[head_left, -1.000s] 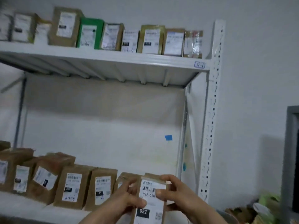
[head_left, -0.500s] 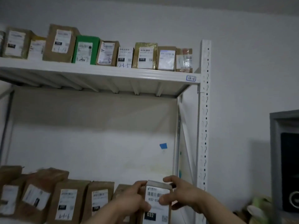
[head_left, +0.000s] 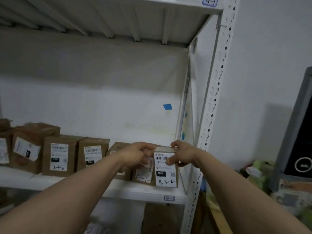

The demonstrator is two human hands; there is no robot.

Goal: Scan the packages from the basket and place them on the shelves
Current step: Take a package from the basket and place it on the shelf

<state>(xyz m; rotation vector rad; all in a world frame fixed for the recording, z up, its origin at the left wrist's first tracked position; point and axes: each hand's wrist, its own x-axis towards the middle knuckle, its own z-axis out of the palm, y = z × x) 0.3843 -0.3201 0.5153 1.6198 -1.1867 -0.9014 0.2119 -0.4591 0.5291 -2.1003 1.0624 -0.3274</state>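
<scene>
A small brown package (head_left: pixel 166 176) with a white label marked "032" and handwritten "4-3-2" stands upright at the right end of the white shelf (head_left: pixel 143 191). My right hand (head_left: pixel 183 153) grips its top right corner, thumb on the label. My left hand (head_left: pixel 135 155) holds the top of the brown package (head_left: pixel 143 176) right beside it, marked "4-1". Both arms reach forward over the shelf edge.
More brown labelled packages (head_left: pixel 59 156) stand in a row along the shelf to the left. The white perforated upright (head_left: pixel 214 92) rises just right of my hands. The upper shelf's underside (head_left: pixel 118 19) is overhead. A dark grey device (head_left: pixel 300 132) and clutter sit at the right.
The package went from held in front of me to standing on the shelf's right end. Both hands moved forward with it. The view dropped, so the top shelf's packages are out of sight.
</scene>
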